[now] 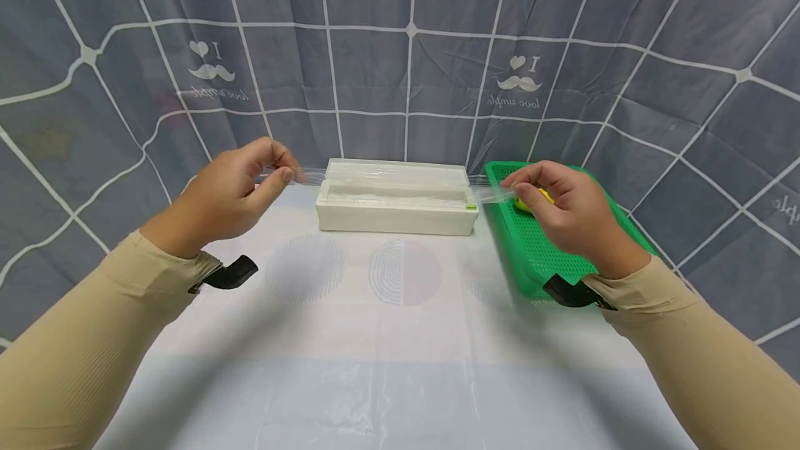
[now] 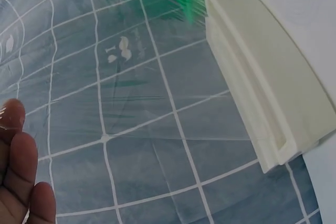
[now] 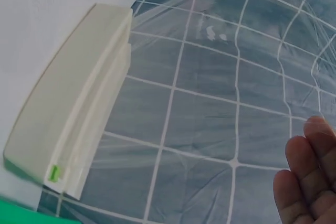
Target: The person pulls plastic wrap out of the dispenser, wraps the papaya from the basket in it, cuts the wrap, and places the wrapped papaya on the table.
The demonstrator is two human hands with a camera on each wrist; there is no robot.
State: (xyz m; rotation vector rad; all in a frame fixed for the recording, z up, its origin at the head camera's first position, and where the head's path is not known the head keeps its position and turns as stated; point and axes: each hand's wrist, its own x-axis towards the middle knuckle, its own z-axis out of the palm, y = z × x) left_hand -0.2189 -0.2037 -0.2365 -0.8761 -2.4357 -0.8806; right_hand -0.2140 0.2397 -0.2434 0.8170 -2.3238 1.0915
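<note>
A clear sheet of cling film (image 3: 210, 108) stretches between the two hands and runs down to a white cling film dispenser (image 1: 396, 219). Its lid stands open at the back, and a small green slider (image 1: 471, 207) sits at its right front corner. To the left of the box, my left hand (image 1: 240, 189) pinches one corner of the film between thumb and fingers. On the right, my right hand (image 1: 565, 210) pinches the other corner, raised over a green basket. Both wrist views show the film spread taut and see-through; each thumb is out of sight there.
The green basket (image 1: 515, 255) stands right of the dispenser, holding a yellow object (image 1: 521, 205) partly hidden by the right hand. A pale patterned cloth (image 1: 375, 339) covers the table. Behind hangs a grey curtain (image 1: 369, 68) with white grid lines.
</note>
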